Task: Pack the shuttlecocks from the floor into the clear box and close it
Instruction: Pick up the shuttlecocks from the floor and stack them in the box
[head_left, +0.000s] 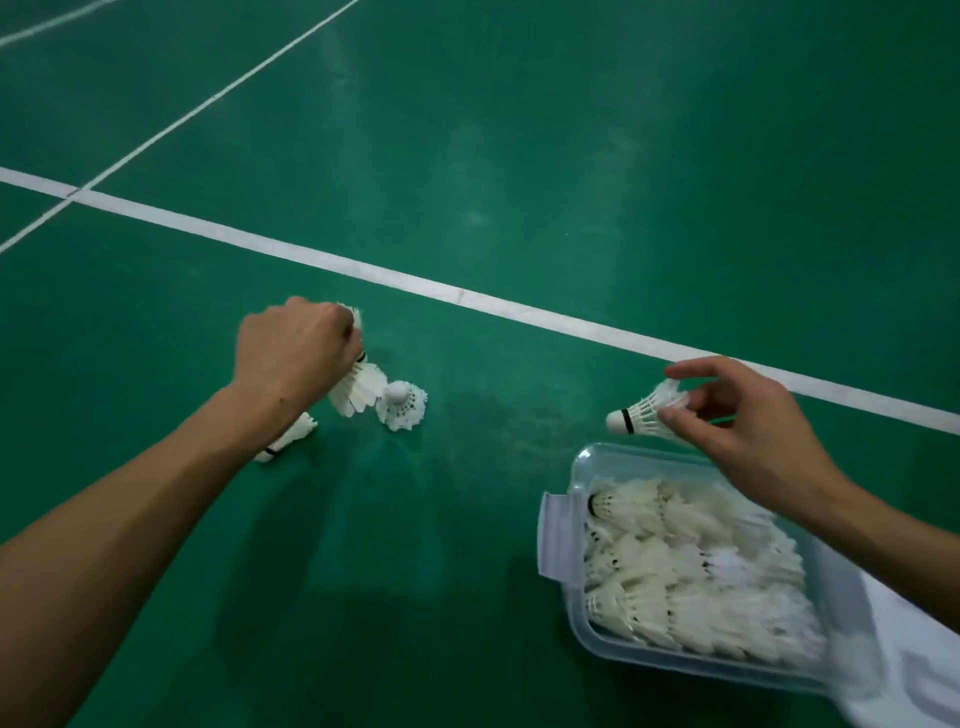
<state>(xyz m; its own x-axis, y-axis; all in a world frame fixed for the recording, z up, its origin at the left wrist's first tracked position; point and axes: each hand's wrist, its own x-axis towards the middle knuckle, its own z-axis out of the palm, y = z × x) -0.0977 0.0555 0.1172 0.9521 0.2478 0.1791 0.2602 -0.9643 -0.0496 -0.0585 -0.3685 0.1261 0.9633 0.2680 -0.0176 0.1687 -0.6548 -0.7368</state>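
Note:
My left hand (291, 348) is closed over white feather shuttlecocks (358, 389), one hanging feathers-down below the fist and feathers of another poking out above it. Beside it a shuttlecock (401, 406) stands on its feathers on the green floor, cork up. Another shuttlecock (288, 439) lies on its side, half hidden under my left wrist. My right hand (743, 415) pinches a shuttlecock (644, 413) by its feathers, cork pointing left, just above the far rim of the clear box (558, 535). The box is open and holds several shuttlecocks in rows.
White court lines (467, 299) cross the green floor beyond my hands. A white flap latch hangs on the box's left side. White cloth (924, 660) covers the frame's bottom right corner, beside the box.

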